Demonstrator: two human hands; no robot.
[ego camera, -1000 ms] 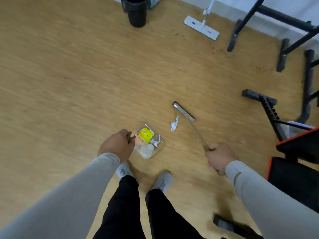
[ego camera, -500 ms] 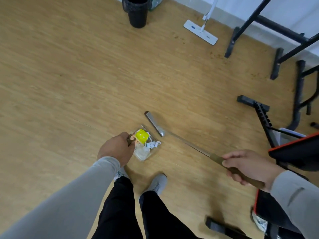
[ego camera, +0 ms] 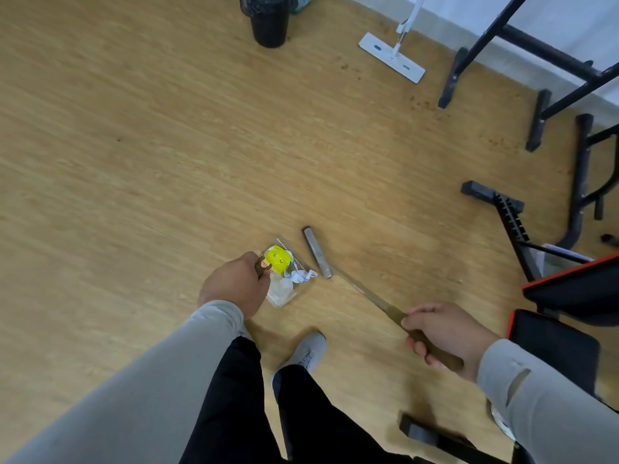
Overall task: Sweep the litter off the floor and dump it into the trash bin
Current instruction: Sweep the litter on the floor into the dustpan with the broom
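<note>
One second back a white scrap lay loose on the floor [ego camera: 134, 162] between the clear dustpan [ego camera: 284, 289] and the broom head [ego camera: 316, 252]; now that scrap sits inside the dustpan with the yellow litter [ego camera: 277, 260] and the white paper bits [ego camera: 301, 276], and the broom head has closed in to lie just beside the dustpan's right edge. By the look of it the sweeping near the dustpan is finished and the load is ready to carry, though brown specks remain far up the floor near the white mop [ego camera: 392, 56]. Left of the dustpan, the left hand [ego camera: 234, 286] is curled tight around the dustpan's short brown handle, knuckles up, the grey sleeve running down and left from it. Right of the dustpan, the right hand [ego camera: 442, 333] is wrapped firmly around the broom's wooden grip, its thin shaft slanting up and left toward the head, the arm bent outward. Far beyond the dustpan, at the top edge, stands the black trash bin [ego camera: 269, 25], well apart from the load.
</note>
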